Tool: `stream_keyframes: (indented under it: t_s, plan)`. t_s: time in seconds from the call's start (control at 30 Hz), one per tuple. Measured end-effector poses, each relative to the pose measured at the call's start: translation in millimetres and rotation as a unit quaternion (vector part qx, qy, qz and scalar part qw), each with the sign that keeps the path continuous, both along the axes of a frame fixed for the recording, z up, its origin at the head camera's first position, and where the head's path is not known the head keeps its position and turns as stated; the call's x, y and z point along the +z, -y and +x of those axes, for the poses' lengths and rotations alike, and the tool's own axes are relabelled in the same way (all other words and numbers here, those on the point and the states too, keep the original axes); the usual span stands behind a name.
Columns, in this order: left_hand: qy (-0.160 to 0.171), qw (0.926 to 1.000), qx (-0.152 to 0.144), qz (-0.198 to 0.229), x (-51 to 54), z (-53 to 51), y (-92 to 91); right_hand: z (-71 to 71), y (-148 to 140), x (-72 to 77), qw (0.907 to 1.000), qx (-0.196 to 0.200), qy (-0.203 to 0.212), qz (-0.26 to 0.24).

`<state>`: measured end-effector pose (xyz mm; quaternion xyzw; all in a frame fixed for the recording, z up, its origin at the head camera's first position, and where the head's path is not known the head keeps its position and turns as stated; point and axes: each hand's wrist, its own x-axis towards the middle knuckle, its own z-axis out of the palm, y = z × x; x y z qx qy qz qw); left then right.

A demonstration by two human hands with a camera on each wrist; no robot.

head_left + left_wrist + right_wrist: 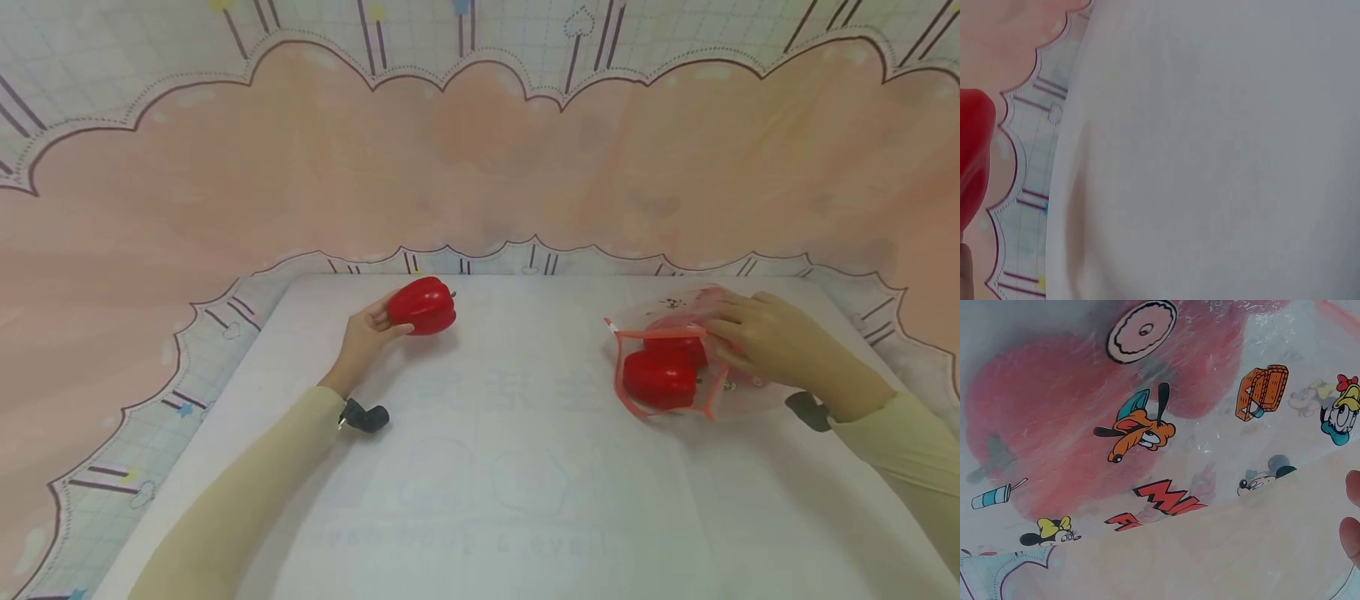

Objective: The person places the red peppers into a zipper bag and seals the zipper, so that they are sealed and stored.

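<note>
My left hand [363,340] grips a red bell pepper [423,307] above the far left of the table, its stem facing right. Part of that pepper [972,156] enters the left wrist view at the left edge. On the right, my right hand [776,346] holds the upper edge of a clear plastic bag [660,332] with a red-trimmed mouth facing left. Inside the bag lie a red pepper [658,377] near the mouth and another [682,346] behind it. The right wrist view shows cartoon prints on the bag's film [1216,434], with blurred red shapes behind.
A white table [510,467] with faint print lies under both hands. Behind it hangs a peach curtain [480,175] with a scalloped, patterned border. Dark camera mounts sit at the left wrist [365,416] and the right wrist [810,411].
</note>
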<state>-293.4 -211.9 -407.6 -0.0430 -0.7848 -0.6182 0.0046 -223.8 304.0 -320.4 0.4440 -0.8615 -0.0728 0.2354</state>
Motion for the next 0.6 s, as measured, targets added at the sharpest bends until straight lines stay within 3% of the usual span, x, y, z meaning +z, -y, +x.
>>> stream_keyframes:
  t_s: [0.37,0.6]
  plan:
    - [-0.002,0.999,-0.029,-0.035,6.6,22.5,-38.0,-1.3,-1.2,-2.7,1.0,-0.003,-0.007,-0.001]
    - [-0.006,0.9984,-0.054,-0.017,7.1,33.0,-59.7,-1.9,-1.1,-3.0,1.0,-0.008,-0.002,-0.003]
